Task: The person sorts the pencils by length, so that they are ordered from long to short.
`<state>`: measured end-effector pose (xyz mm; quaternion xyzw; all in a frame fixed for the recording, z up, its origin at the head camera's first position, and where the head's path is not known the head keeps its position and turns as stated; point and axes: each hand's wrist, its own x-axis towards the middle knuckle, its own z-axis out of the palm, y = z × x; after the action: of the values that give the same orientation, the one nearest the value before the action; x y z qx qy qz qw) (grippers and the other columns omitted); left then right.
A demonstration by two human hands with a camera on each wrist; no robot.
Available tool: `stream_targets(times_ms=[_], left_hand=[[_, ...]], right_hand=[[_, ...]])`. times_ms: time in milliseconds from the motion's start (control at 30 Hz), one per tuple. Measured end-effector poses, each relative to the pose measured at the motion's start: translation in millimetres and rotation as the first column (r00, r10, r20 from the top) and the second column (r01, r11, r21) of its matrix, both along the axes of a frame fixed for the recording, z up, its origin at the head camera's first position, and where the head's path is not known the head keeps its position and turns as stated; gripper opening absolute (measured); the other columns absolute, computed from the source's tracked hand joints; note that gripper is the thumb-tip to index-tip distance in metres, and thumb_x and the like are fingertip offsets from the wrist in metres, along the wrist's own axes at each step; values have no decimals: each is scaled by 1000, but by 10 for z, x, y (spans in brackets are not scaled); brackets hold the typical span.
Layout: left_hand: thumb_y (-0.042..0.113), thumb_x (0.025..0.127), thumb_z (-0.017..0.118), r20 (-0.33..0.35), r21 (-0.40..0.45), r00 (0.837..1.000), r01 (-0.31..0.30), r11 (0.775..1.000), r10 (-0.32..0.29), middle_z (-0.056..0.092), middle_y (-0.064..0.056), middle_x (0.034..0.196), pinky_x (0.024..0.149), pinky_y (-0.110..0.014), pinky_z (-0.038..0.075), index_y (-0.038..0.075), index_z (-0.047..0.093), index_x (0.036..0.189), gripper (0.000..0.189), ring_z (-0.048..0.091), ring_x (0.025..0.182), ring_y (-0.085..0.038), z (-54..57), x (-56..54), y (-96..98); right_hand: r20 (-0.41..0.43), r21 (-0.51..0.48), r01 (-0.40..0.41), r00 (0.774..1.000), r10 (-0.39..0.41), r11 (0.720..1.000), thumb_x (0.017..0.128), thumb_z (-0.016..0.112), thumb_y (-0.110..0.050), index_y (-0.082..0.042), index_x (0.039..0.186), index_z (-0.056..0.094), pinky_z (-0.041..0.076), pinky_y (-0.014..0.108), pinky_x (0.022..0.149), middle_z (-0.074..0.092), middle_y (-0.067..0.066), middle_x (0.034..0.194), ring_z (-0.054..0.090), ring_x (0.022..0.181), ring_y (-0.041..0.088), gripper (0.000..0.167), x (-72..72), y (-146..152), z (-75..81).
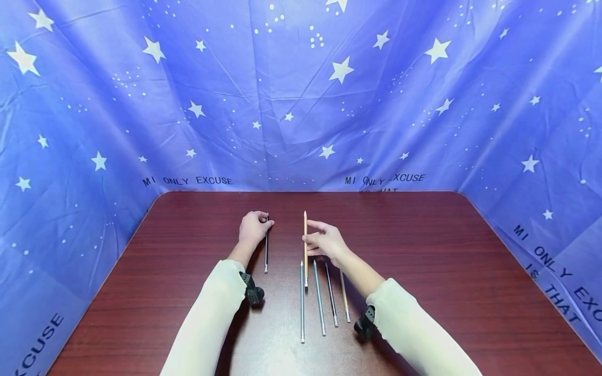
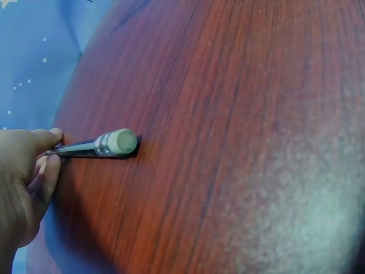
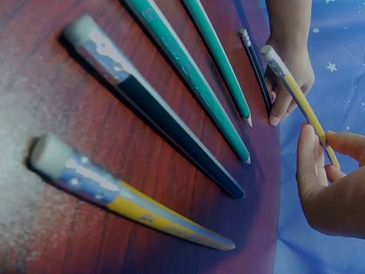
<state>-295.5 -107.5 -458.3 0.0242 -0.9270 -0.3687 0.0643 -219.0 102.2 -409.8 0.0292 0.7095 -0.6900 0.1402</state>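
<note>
Near the table's far side my left hand (image 1: 252, 228) pinches a black pencil (image 1: 266, 253) by its tip end. Its white eraser (image 2: 122, 141) points back toward me, close over the wood in the left wrist view. To the right, my right hand (image 1: 329, 244) holds a yellow pencil (image 1: 305, 224) between thumb and fingers, raised above the table with its tip pointing away. Below and beside that hand lie two green pencils (image 3: 188, 74), another black pencil (image 3: 165, 123) and a second yellow pencil (image 3: 154, 208), side by side with erasers toward me.
The dark red wooden table (image 1: 188, 308) has rounded far corners. A blue curtain (image 1: 282, 78) with white stars and printed words hangs along its back and both sides. Black wrist cameras (image 1: 254, 290) sit at both pale sleeves (image 1: 207, 313).
</note>
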Motion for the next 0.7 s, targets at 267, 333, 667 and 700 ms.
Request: stream_targets(times_ms=[267,333,667,700], left_hand=[[20,84,68,55,9,994,95,995,-95,67,-14,104,79,-34,55,3,63,118,39,65,89,-24,36,0,-33],[17,85,67,87,56,989,111,992,-116,64,-15,107,70,-30,58,2,61,121,40,66,83,-23,49,1,-41],[16,86,67,136,112,983,107,988,-122,60,-15,110,61,-24,58,2,58,124,42,67,77,-21,48,6,-44],[16,86,68,134,112,984,107,988,-121,60,-15,110,61,-24,58,2,58,124,41,67,77,-22,46,4,-45]], right_hand=[[17,21,17,1000,-18,1000,84,61,1,-5,137,46,60,28,61,66,24,100,58,57,10,55,-66,-33,-17],[17,23,19,1000,-20,1000,84,61,1,-5,136,46,60,29,62,67,24,99,58,57,11,54,-78,-43,-18],[11,45,21,1000,-21,999,85,61,1,-4,135,47,61,34,67,67,23,101,58,59,12,53,-179,-128,-21],[12,47,23,1000,-24,999,85,62,1,-4,135,47,61,35,67,66,23,101,58,58,12,52,-193,-136,-22]])
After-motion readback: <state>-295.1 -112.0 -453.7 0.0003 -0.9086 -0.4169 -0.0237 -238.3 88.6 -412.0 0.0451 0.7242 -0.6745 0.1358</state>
